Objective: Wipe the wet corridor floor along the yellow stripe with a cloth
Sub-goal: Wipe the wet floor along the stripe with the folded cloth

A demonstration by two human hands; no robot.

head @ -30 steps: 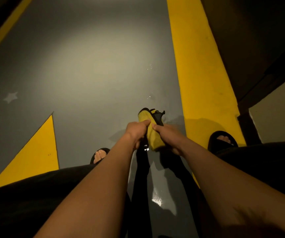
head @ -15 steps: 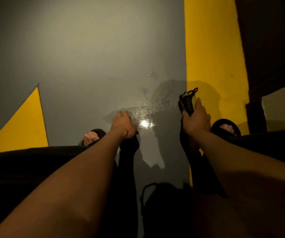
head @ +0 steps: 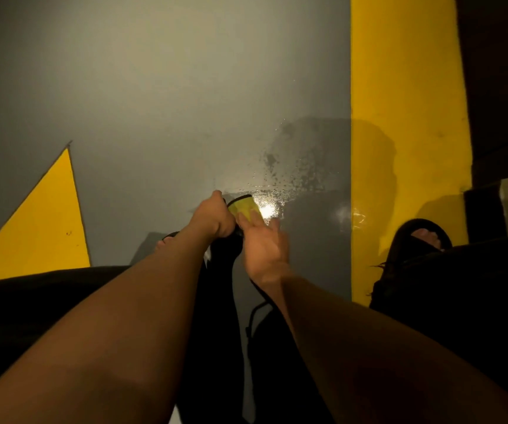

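The grey floor (head: 154, 102) shines wet in a patch (head: 280, 179) of drops and glare, just left of the broad yellow stripe (head: 406, 87) that runs up the right side. A yellow triangle (head: 41, 224) is painted on the floor at the left, well apart from the stripe. A black sandal (head: 415, 240) with toes showing stands on the stripe's near end; the other foot peeks out behind the left forearm. Dark clothing fills the bottom, and a dark cord (head: 252, 316) hangs between the arms. No container shows here. The cloth (head: 242, 206), yellow with a dark edge, sits at the near rim of the wet patch. The left hand (head: 213, 218) is curled around its near end. The right hand (head: 262, 243) lies with fingers loosely straight, its fingertips touching the cloth from the right.
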